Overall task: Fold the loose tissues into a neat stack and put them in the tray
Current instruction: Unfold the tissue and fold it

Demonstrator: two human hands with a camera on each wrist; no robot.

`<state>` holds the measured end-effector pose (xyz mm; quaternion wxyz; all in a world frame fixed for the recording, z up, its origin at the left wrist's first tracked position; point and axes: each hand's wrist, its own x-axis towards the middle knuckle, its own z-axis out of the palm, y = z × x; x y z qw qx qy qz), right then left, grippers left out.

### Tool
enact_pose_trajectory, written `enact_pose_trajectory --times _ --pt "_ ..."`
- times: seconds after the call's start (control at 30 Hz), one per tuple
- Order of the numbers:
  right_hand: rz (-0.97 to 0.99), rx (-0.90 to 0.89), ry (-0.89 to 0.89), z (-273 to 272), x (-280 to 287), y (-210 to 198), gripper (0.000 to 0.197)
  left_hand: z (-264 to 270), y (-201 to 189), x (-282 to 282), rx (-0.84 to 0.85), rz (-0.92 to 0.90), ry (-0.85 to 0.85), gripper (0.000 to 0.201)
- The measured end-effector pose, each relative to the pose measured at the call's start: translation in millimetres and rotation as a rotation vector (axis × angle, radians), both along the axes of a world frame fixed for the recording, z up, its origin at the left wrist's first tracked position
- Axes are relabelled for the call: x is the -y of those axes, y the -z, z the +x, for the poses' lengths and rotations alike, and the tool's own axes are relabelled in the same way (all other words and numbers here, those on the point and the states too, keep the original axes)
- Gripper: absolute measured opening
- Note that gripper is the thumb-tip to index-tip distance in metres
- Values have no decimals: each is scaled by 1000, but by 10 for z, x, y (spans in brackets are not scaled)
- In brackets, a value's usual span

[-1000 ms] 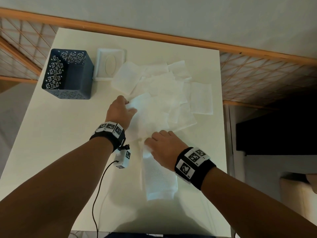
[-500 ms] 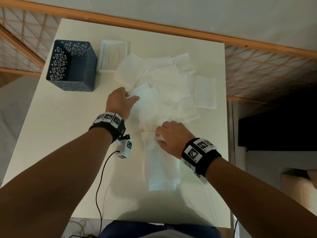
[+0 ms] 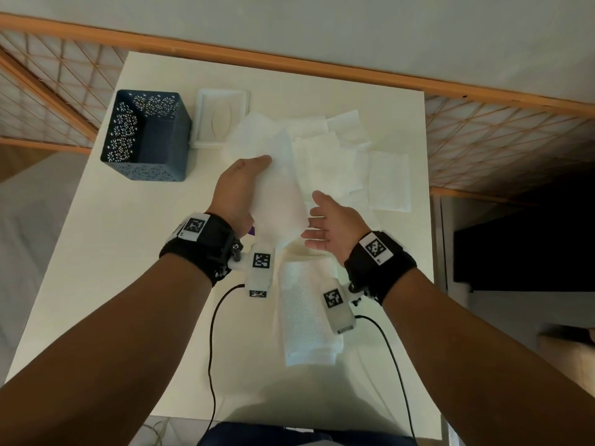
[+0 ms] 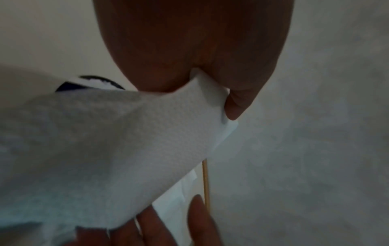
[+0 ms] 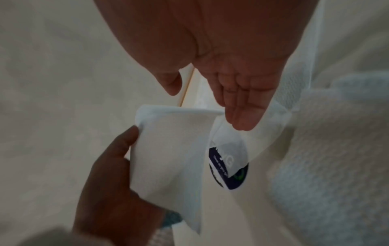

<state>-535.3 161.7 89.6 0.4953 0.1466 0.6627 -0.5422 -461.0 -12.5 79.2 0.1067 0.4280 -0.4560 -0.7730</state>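
My left hand [image 3: 249, 178] holds one white tissue [image 3: 280, 194] up above the table, and the left wrist view shows thumb and fingers pinching its edge [image 4: 207, 93]. My right hand [image 3: 317, 217] is open beside the tissue's right edge, its straight fingertips [image 5: 242, 119] at the sheet. A folded stack of tissues [image 3: 306, 323] lies near the table's front, below my wrists. Several loose tissues [image 3: 328, 152] are spread over the middle and right of the table. The white tray [image 3: 206, 101] sits at the back, partly covered by a tissue.
A dark blue perforated basket [image 3: 145, 136] stands at the back left beside the tray. Wrist-camera cables [image 3: 211, 333] trail over the table's front edge. A wooden lattice rail [image 3: 483, 130] runs behind and beside the white table [image 3: 96, 252].
Both hands have risen off the table. My left hand lifted a tissue out of the pile. My right hand left the folded stack and opened beside the raised sheet.
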Motion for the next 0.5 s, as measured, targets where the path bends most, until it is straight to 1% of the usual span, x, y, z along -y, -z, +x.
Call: enact_pose_trajectory --times 0.07,0.13,0.17,0.23,0.3,0.37,0.4,0.47,0.5 --pt "-49 102 106 -21 10 12 50 13 -20 -36 -40 128 10 30" --pt "-90 125 139 -15 1 18 38 37 -30 -51 -61 211 40 32" --pt "-108 119 138 -8 -7 17 30 50 -29 -46 -57 228 54 32" --pt "-129 69 143 -6 -25 18 19 74 -23 -44 -25 189 69 28" --pt "-121 -55 132 -44 -33 27 17 97 -27 -52 0 135 68 33" --pt "-52 -243 73 -103 -47 3 17 106 -64 -72 -20 125 47 48" --pt "-14 -332 39 -133 -53 -24 15 104 -94 -77 -33 119 31 53" --pt "52 -469 -26 -175 -72 -109 17 88 -154 -70 -17 77 8 50" --pt "76 -511 -41 -195 -81 -144 23 80 -192 -64 -2 52 5 46"
